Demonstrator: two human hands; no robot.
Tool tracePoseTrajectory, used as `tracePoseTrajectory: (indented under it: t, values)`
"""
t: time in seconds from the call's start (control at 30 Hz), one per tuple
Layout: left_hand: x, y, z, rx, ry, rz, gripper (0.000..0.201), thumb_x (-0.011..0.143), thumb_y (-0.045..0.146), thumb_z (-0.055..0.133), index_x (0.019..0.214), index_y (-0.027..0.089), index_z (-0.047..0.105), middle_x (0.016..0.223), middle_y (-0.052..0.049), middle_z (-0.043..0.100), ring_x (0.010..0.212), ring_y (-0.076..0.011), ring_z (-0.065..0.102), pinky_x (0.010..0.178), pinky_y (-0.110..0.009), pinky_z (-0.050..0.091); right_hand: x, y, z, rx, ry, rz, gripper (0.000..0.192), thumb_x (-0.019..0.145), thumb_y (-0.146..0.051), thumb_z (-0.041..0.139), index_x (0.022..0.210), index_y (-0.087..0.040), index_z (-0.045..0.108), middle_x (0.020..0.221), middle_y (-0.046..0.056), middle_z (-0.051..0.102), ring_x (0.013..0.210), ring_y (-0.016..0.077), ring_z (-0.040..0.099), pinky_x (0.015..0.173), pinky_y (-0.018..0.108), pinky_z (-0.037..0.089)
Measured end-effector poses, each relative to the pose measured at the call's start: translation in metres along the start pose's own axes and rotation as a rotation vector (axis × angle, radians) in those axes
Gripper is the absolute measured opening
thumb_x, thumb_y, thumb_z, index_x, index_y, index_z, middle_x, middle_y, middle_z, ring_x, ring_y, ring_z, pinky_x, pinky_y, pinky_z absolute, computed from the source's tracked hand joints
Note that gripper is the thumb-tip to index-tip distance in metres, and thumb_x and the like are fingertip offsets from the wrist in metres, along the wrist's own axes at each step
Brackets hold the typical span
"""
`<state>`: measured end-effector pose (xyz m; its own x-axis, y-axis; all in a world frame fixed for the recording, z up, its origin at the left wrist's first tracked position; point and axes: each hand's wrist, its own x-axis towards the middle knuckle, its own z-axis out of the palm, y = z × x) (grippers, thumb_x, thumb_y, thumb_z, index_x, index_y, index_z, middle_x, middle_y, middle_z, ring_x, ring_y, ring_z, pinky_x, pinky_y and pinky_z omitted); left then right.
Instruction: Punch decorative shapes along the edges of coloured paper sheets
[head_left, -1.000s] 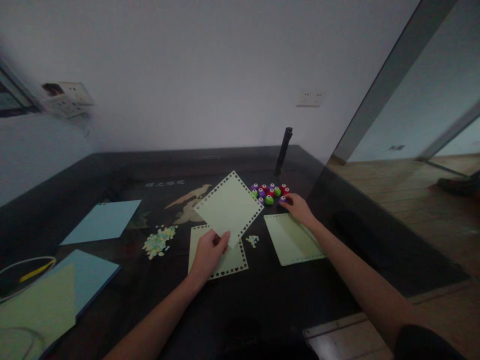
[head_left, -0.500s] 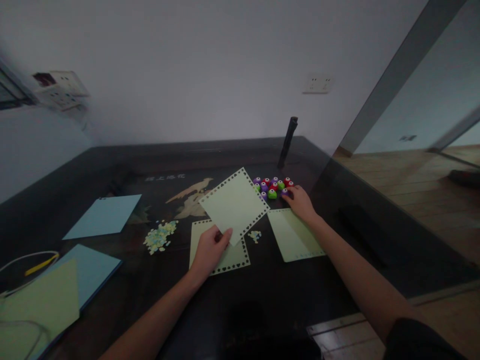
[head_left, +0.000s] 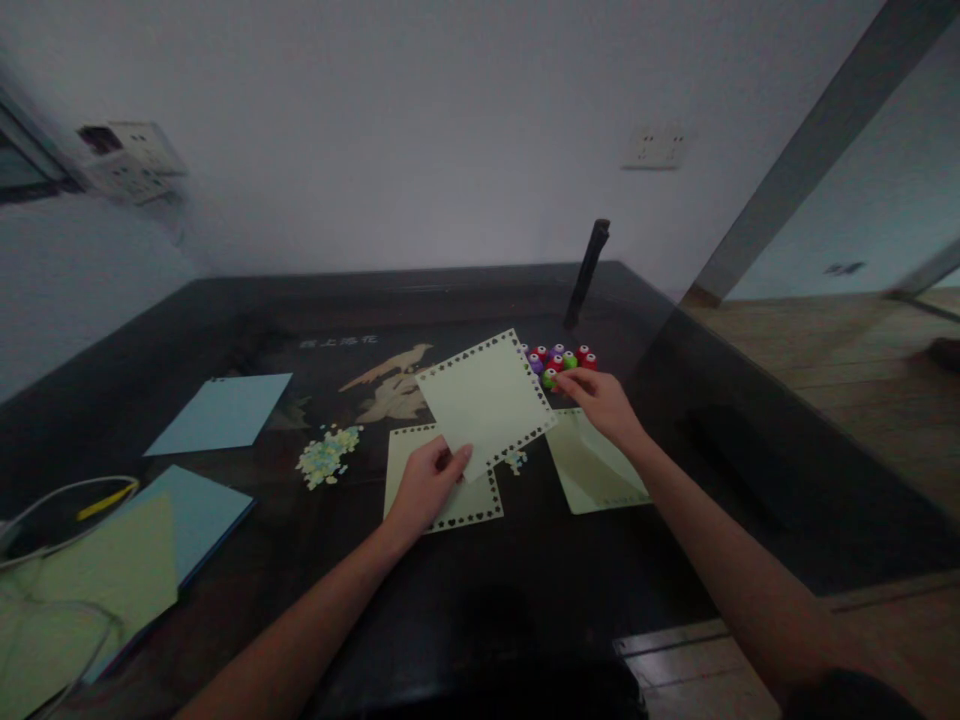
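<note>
The left hand (head_left: pixel 426 482) pinches the green paper (head_left: pixel 486 400) up at its 7 o'clock corner, so keep it flat while the right hand (head_left: pixel 600 403) closes fingers on a little punch (head_left: pixel 556 377) at 3 o'clock.

A dark table (head_left: pixel 225 640) is set against a pale wall (head_left: pixel 390 130) bearing a socket (head_left: pixel 658 148); wooden flooring (head_left: pixel 847 370) is seen, seemingly through glass, in dim light.

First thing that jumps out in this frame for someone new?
The pale green sheet with a punched heart border, held tilted above the dark table by the left hand at its near corner. Just behind it, the right hand picks at a bright cluster of small punches. A pile of paper confetti lies to the left.
</note>
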<state>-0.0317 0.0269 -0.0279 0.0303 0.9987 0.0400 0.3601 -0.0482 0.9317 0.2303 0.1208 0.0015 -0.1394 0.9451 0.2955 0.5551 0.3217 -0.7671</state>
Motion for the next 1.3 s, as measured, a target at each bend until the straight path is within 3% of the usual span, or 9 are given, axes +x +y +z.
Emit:
tracePoseTrajectory:
  t: [0.1,0.27,0.4,0.57,0.73,1.03,1.3]
  values:
    - [0.000,-0.003,0.001,-0.018,-0.023,0.027,0.030,0.078,0.043,0.054,0.073,0.015,0.061,0.058,-0.001,0.058,0.056,-0.0147,0.052,0.053,-0.026,0.042,-0.005,-0.016,0.009,0.245,-0.092,0.057,0.026,0.079,-0.041,0.055,0.082,-0.018,0.067,0.073,0.004,0.066,0.066,0.0161,0.059,0.065,0.031,0.046]
    - [0.000,0.000,0.003,-0.045,-0.051,0.062,0.024,0.076,0.039,0.059,0.077,0.016,0.062,0.063,-0.002,0.061,0.062,-0.0158,0.055,0.056,-0.026,0.045,-0.006,-0.016,0.013,0.387,-0.060,0.153,0.022,0.064,-0.037,0.069,0.075,-0.018,0.064,0.066,0.001,0.061,0.058,0.0134,0.054,0.059,0.030,0.043]
    - [0.001,0.006,0.001,-0.117,-0.009,0.064,0.024,0.076,0.037,0.060,0.089,0.016,0.059,0.073,-0.002,0.063,0.063,-0.0138,0.056,0.057,-0.025,0.045,-0.009,-0.014,0.008,0.430,-0.039,0.193,0.019,0.061,-0.032,0.071,0.072,-0.017,0.063,0.062,0.000,0.060,0.057,0.0127,0.053,0.057,0.029,0.042]
    - [0.004,0.016,-0.001,-0.114,0.060,0.080,0.021,0.079,0.036,0.056,0.080,0.015,0.058,0.064,0.001,0.058,0.057,-0.0106,0.053,0.057,-0.023,0.045,-0.020,-0.019,-0.002,0.449,-0.010,0.206,0.021,0.062,-0.033,0.070,0.073,-0.017,0.063,0.060,0.000,0.060,0.056,0.0122,0.052,0.054,0.027,0.040]
    - [0.005,0.032,0.005,-0.087,0.050,0.069,0.019,0.076,0.035,0.058,0.077,0.015,0.058,0.065,0.001,0.059,0.056,-0.0107,0.055,0.058,-0.023,0.047,-0.032,-0.017,-0.016,0.429,0.032,0.224,0.026,0.060,-0.037,0.071,0.074,-0.017,0.062,0.062,0.001,0.060,0.055,0.0120,0.052,0.052,0.028,0.041]
    - [0.016,0.052,0.038,-0.212,0.008,0.129,0.027,0.075,0.027,0.061,0.093,0.018,0.043,0.066,0.003,0.060,0.056,-0.0106,0.057,0.057,-0.023,0.046,-0.056,-0.008,-0.050,0.399,0.190,0.317,0.029,0.059,-0.039,0.073,0.075,-0.017,0.063,0.059,0.000,0.060,0.053,0.0120,0.052,0.052,0.026,0.040]
    - [0.026,0.060,0.073,0.060,-0.189,0.223,0.008,0.077,0.023,0.056,0.080,0.017,0.059,0.069,-0.001,0.064,0.064,-0.0131,0.060,0.061,-0.024,0.046,-0.073,0.025,-0.073,0.301,0.260,0.317,0.031,0.062,-0.035,0.071,0.084,-0.016,0.064,0.058,-0.001,0.060,0.054,0.0129,0.053,0.055,0.027,0.042]
